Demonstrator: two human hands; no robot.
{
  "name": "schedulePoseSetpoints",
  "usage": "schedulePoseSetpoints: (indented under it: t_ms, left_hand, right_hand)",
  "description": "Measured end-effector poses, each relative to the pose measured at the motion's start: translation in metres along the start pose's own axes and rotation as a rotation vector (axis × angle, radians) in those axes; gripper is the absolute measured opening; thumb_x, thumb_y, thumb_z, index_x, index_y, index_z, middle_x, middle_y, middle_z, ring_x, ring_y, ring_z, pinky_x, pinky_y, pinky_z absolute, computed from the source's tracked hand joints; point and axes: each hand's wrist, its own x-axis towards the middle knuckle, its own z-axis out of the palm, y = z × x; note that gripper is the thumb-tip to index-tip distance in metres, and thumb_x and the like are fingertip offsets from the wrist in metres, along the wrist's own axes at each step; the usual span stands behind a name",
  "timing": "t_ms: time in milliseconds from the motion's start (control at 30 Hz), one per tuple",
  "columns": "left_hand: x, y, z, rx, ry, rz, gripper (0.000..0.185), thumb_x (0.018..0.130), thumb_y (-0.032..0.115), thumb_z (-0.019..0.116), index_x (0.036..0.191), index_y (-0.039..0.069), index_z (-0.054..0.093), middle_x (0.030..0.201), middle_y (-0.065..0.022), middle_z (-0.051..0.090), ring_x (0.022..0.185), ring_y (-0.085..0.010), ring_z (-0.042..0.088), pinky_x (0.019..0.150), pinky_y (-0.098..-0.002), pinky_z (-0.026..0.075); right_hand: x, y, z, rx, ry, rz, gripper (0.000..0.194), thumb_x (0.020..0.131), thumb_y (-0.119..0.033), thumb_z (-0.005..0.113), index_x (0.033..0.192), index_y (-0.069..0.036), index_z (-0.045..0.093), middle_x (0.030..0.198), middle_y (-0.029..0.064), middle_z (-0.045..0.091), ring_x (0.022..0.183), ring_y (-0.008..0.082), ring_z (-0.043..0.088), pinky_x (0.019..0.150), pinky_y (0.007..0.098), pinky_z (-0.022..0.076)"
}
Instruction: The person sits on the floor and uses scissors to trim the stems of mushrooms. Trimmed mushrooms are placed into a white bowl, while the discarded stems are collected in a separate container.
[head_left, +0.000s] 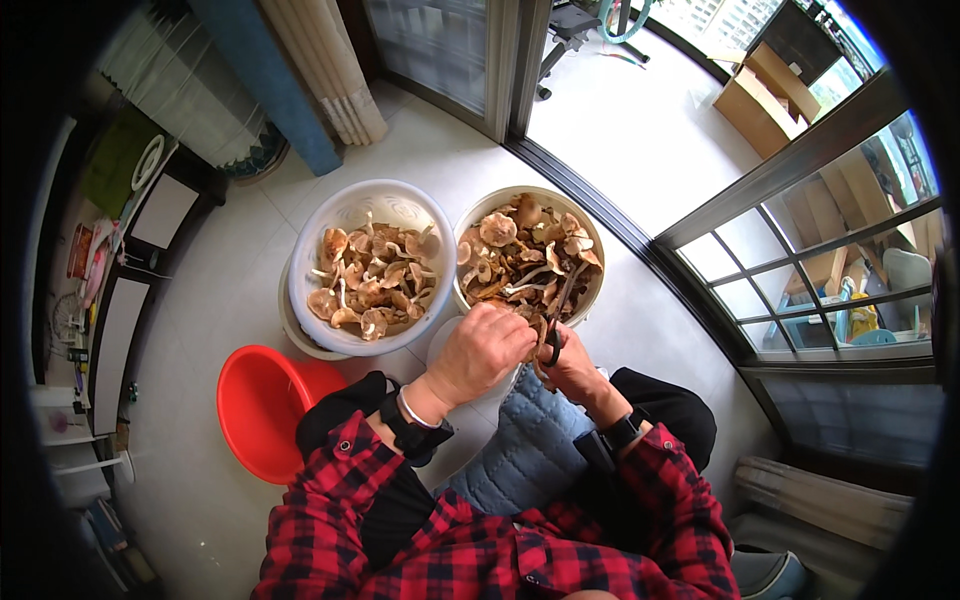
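My left hand (480, 346) grips a brown mushroom (538, 334) at the near rim of the right cream basin (598, 296). In my right hand (576, 369) is a pair of dark-handled scissors (556, 331), its blades pointing up over that basin beside the held mushroom. My fingers partly hide the mushroom, and I cannot tell whether the blades touch it. Brown-capped mushrooms (499, 229) and darker pieces fill the right basin. To its left, a white basin (315, 217) with a bluish rim holds many mushrooms with pale stems (371, 277).
A red plastic bucket (259, 412) lies tilted by my left knee. A blue quilted cloth (532, 435) hangs between my legs. Beyond the basins runs a sliding-door track (585, 199); a glazed door panel (810, 277) stands to the right. A cabinet (120, 322) lines the left side.
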Motion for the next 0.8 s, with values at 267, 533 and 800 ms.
schedulePoseSetpoints:
  t_ms: [267,533,800]
  left_hand:
    - [-0.009,-0.022,-0.004,-0.195,-0.135,-0.547,0.010,0.087,0.012,0.061,0.089,0.003,0.063,0.086,-0.0134,0.066,0.083,-0.0329,0.063,0.074,-0.0401,0.049]
    - [-0.028,-0.022,0.011,-0.256,-0.145,-0.576,0.020,0.087,0.016,0.064,0.097,0.000,0.068,0.090,-0.0163,0.068,0.082,-0.0313,0.066,0.072,-0.0378,0.052]
    - [-0.025,-0.008,0.014,-0.470,-0.090,-0.724,0.021,0.084,0.018,0.070,0.094,-0.001,0.068,0.087,-0.0127,0.065,0.076,-0.0242,0.065,0.069,-0.0323,0.051]
  right_hand:
    - [-0.001,-0.001,-0.001,-0.019,-0.057,0.108,0.028,0.080,-0.010,0.061,0.108,-0.007,0.058,0.071,-0.0021,0.053,0.046,0.0063,0.043,0.037,0.0215,0.0307]
    - [0.001,0.006,-0.003,-0.140,-0.050,0.195,0.022,0.083,-0.010,0.065,0.104,-0.008,0.059,0.071,-0.0047,0.054,0.048,0.0035,0.044,0.038,0.0196,0.0303]
    - [0.014,0.038,-0.008,-0.127,-0.044,-0.073,0.033,0.086,-0.011,0.070,0.116,-0.004,0.059,0.089,-0.0053,0.061,0.073,0.0024,0.053,0.064,0.0190,0.0437]
